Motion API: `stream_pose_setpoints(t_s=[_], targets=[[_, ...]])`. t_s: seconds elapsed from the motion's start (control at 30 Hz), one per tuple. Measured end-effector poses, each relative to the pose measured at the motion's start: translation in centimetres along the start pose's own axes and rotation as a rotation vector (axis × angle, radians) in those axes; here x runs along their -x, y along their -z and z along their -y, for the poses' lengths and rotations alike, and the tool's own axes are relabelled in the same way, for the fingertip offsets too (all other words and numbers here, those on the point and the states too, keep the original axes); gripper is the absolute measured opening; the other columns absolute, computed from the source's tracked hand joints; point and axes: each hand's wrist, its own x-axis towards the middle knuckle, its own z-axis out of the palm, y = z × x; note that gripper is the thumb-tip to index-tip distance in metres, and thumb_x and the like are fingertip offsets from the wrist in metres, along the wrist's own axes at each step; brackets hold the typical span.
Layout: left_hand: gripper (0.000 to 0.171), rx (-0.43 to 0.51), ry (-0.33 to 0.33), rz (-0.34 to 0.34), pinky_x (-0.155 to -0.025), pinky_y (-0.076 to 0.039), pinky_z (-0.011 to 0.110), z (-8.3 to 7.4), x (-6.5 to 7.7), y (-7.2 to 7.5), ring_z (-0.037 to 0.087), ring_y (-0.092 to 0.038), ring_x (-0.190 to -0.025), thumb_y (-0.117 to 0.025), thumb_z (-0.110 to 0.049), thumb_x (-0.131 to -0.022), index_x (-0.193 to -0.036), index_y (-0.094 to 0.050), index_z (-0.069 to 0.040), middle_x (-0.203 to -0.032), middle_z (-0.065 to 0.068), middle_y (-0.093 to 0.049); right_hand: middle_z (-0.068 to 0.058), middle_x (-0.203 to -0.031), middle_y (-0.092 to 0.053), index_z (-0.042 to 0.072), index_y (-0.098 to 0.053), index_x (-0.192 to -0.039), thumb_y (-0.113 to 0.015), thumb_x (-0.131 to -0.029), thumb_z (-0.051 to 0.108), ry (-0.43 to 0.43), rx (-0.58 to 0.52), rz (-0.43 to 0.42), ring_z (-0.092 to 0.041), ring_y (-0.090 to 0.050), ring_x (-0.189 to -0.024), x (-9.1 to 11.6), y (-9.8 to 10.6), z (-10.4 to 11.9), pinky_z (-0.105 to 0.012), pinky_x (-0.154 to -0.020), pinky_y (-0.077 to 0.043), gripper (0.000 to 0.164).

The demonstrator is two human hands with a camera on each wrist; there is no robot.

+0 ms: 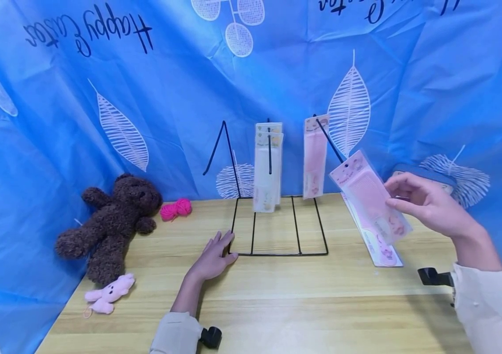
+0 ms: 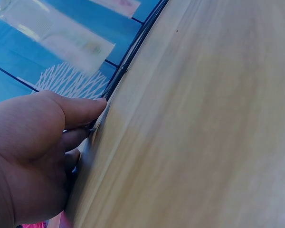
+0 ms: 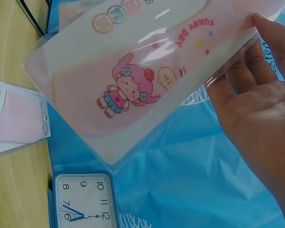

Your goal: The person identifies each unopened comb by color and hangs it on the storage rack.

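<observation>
My right hand [image 1: 432,201] pinches a packaged pink comb [image 1: 368,194] by its side edge, tilted, its upper end right at the tip of the rack's right hook. A cartoon girl shows on the comb in the right wrist view. Below it, another packaged comb [image 1: 385,253] lies on the table, partly hidden. My left hand [image 1: 213,258] holds the front left corner of the black wire rack [image 1: 277,254], thumb and fingers at the wire. Packaged pale combs [image 1: 266,172] hang from the middle hook, and a packaged pink comb [image 1: 315,157] hangs farther back on the right hook.
A blue clock [image 3: 85,199] stands behind my right hand. On the left are a brown teddy bear [image 1: 116,221], a small pink plush toy [image 1: 111,292] and a bundle of pink yarn [image 1: 176,209]. Blue printed cloth [image 1: 180,98] hangs behind the wooden table [image 1: 299,309].
</observation>
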Motion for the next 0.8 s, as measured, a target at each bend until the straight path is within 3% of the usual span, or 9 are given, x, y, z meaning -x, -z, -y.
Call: stream_pose_setpoints(t_s=[0.2,0.37,0.8], targets=[[0.060,0.006,-0.005,0.001,-0.124,0.001,0.053,0.1,0.0,0.0,0.040,-0.004,-0.154,-0.059,-0.015,-0.102,-0.154,-0.036,0.004,-0.163,0.020,-0.028,-0.013,-0.104,-0.065,-0.006,-0.058,-0.118,-0.059,-0.093,-0.017,-0.008,0.037,-0.019,-0.016,-0.067,-0.092,-0.3,-0.5,-0.4,-0.020,-0.077,-0.056,0.028],[0.059,-0.003,-0.007,0.003,-0.124,0.000,0.053,0.2,0.0,-0.1,0.040,-0.004,-0.154,-0.059,-0.014,-0.103,-0.154,-0.036,0.004,-0.163,0.020,-0.028,-0.009,-0.101,-0.066,-0.004,-0.061,-0.114,-0.062,-0.095,-0.012,-0.065,0.075,-0.048,-0.017,-0.067,-0.089,-0.5,-1.4,-0.5,-0.020,-0.077,-0.056,0.021],[0.059,-0.007,-0.013,-0.001,-0.124,0.000,0.053,0.1,0.0,0.0,0.040,-0.005,-0.154,-0.058,-0.014,-0.103,-0.154,-0.036,0.004,-0.163,0.020,-0.028,-0.008,-0.102,-0.068,-0.001,-0.063,-0.113,-0.062,-0.098,-0.002,-0.098,0.091,-0.041,-0.017,-0.066,-0.089,-1.4,-3.3,-0.8,-0.020,-0.079,-0.055,0.015]])
